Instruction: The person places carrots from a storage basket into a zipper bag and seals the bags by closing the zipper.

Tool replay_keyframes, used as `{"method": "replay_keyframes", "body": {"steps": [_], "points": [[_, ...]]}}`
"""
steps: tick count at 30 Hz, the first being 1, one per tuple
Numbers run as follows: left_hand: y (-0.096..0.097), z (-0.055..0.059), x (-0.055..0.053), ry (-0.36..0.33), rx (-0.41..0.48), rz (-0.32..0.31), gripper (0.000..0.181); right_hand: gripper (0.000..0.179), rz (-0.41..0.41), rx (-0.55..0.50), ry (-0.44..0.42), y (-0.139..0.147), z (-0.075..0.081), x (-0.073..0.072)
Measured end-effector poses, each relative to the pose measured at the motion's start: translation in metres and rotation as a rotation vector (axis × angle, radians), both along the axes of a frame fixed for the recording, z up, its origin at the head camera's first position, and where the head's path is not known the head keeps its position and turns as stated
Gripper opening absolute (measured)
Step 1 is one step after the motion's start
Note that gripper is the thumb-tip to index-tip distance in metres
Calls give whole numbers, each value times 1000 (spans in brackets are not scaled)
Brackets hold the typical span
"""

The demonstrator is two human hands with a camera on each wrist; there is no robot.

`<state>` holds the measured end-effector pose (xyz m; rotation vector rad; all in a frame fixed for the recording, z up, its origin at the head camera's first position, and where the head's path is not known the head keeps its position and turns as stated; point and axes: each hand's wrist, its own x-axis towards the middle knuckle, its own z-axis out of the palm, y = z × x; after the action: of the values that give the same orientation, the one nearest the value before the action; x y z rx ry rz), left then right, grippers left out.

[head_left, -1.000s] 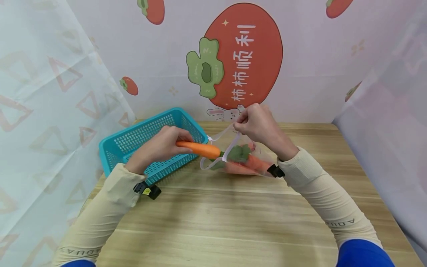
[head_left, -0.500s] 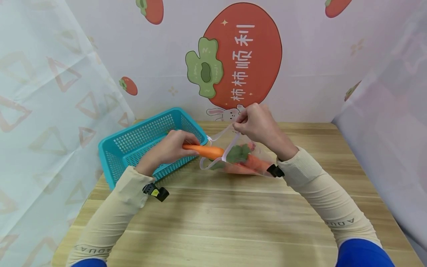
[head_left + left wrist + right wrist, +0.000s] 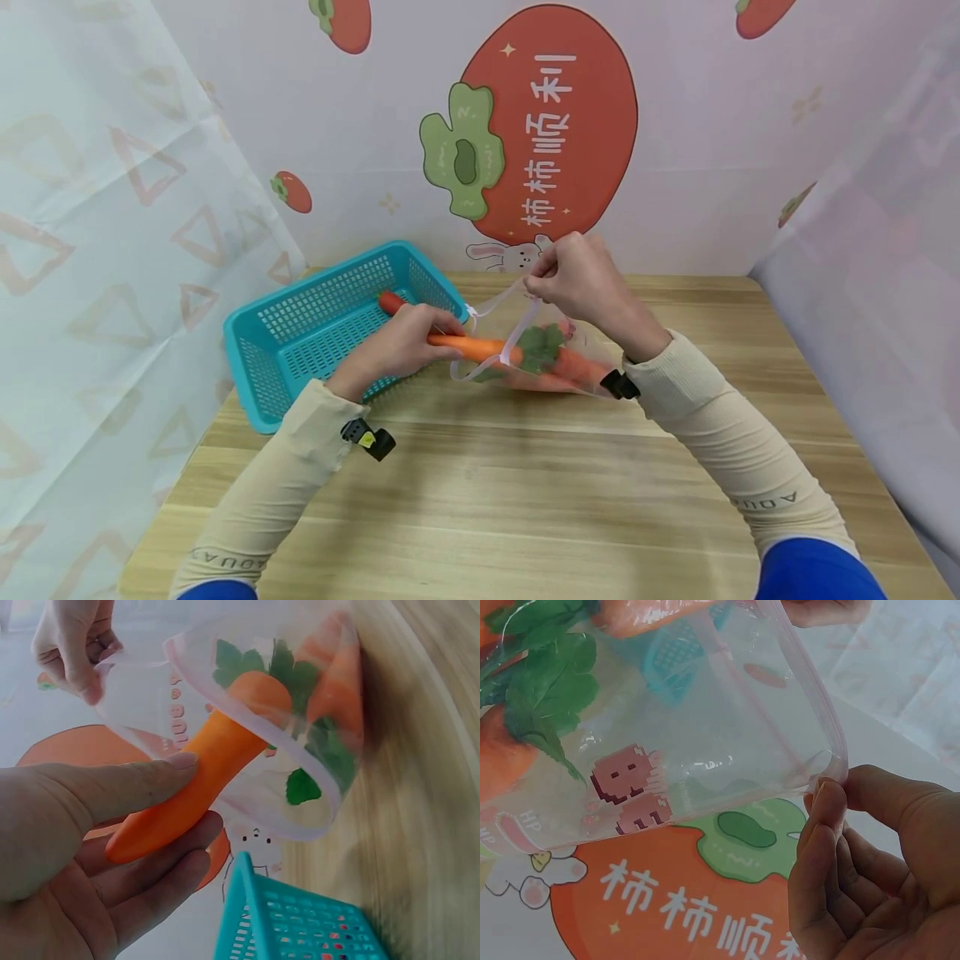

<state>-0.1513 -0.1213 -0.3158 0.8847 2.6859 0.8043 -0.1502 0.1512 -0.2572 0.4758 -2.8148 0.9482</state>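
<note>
left grip [image 3: 411, 340] has moved in toward the clear bag [image 3: 682, 735]. half a second ago the carrot [image 3: 202, 780] in it was about level with the bag's mouth; now its thick end is past the pink mouth edge [image 3: 518, 331] and shows through the film. thin end is outside the bag, pinched between my thumb and fingers. so i read it as partly loaded, not let go.

right grip [image 3: 577, 275] unchanged: thumb and finger pinch the bag's upper mouth corner, which looks to be what keeps the mouth wide.

other carrots [image 3: 341, 686] sit deeper in the bag, beside green leaves [image 3: 542, 346]. bag lies on the wooden surface [image 3: 525, 508].

blue basket [image 3: 251, 383] is just left of the bag; can't tell if they touch. left grip's shift uncovered a red-orange piece [image 3: 390, 302] inside it, partly hidden. so my guess: more left to load after this one.
</note>
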Motion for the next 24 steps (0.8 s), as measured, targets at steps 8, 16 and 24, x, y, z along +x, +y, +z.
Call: {"method": "replay_keyframes", "body": {"steps": [8,16,24], "points": [[5,-6,1,-28,21,-25,25,19,16,-12,-3,1,0,0],[-7,-8,-1,-73,71,-8,29,17,2,-23,-9,1,-1,1],[-22,-7,-1,-63,65,9,28,15,-8,-28,-9,1,-1,1]]}}
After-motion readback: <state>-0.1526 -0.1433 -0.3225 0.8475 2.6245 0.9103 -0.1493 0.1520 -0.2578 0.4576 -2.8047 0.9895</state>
